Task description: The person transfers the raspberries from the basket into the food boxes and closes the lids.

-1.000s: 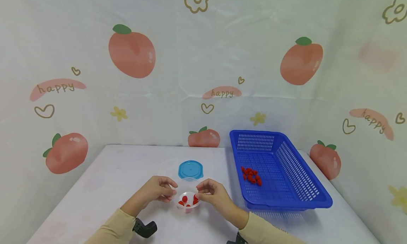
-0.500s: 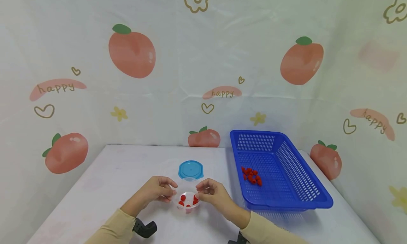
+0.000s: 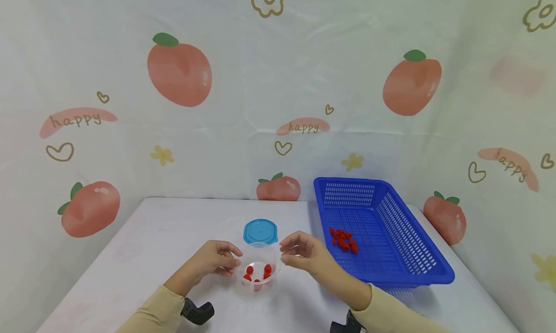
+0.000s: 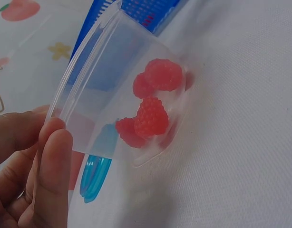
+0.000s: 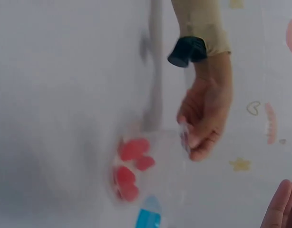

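A clear plastic tub [image 3: 259,255] stands on the white table, several red raspberries [image 4: 151,118] lying at its bottom. My left hand [image 3: 215,258] pinches the tub's rim on the left side, thumb and fingers over its edge in the left wrist view. To the right of the tub is my right hand [image 3: 309,255], slightly apart from it with nothing in its fingers, which are loosely bent. Just behind the tub lies a blue lid [image 3: 260,231], flat on the table. The right wrist view is blurred, with only fingertips of the right hand at its lower corner.
A large blue plastic basket [image 3: 404,278] stands at the right of the table. More red raspberries [image 3: 345,246] lie in a cluster on its left side. A fruit-printed cloth [image 3: 208,159] hangs behind the table. Black camera mounts are strapped to both wrists.
My right hand has let go of the tub's right side and moved right and slightly up. The left hand keeps its place on the rim. Raspberries inside shifted slightly.
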A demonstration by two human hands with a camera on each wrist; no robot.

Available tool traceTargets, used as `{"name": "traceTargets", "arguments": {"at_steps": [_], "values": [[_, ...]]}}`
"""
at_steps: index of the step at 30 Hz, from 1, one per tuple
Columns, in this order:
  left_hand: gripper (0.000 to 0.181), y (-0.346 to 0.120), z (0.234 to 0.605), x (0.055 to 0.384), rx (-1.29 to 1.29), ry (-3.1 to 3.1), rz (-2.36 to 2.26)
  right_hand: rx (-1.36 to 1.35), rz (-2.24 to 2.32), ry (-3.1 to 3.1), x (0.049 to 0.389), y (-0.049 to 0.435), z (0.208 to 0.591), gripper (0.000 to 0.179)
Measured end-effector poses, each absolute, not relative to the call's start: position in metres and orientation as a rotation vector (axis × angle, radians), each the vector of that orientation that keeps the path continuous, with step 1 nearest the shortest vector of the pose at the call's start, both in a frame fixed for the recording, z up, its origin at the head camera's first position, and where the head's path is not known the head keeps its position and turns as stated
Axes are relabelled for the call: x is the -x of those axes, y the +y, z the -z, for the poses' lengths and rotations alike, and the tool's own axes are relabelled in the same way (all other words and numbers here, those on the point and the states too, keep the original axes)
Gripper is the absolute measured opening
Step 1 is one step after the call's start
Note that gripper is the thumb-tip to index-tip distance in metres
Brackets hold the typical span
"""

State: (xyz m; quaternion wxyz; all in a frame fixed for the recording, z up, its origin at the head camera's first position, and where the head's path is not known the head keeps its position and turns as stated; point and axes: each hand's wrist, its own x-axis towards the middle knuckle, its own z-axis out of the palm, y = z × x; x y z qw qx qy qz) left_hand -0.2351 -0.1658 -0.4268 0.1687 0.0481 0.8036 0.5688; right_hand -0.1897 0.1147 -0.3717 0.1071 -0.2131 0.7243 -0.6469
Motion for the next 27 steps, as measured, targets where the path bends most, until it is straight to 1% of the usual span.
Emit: {"name": "traceTargets", "arguments": {"at_steps": [5, 8, 12, 17, 22, 27], "values": [[0.029, -0.165, 0.427, 0.235, -0.12, 2.295, -1.605, 0.687, 1.952, 2.178, 0.193, 0.134, 0.352, 0.037], [0.029, -0.164, 0.427, 0.236, -0.106, 2.305, -1.595, 0.72, 2.01, 2.2, 0.199, 0.148, 0.34, 0.032], [0.029, -0.164, 0.428, 0.236, -0.101, 2.31, -1.584, 0.777, 2.099, 2.234, 0.209, 0.168, 0.324, 0.022], [0.029, -0.165, 0.427, 0.237, -0.109, 2.306, -1.577, 0.854, 2.207, 2.23, 0.225, 0.191, 0.307, 0.023], [0.029, -0.165, 0.427, 0.237, -0.105, 2.305, -1.577, 0.817, 2.303, 2.213, 0.243, 0.213, 0.296, 0.024], [0.028, -0.165, 0.428, 0.236, -0.112, 2.309, -1.587, 0.725, 2.372, 2.214, 0.263, 0.237, 0.294, 0.023]]}}
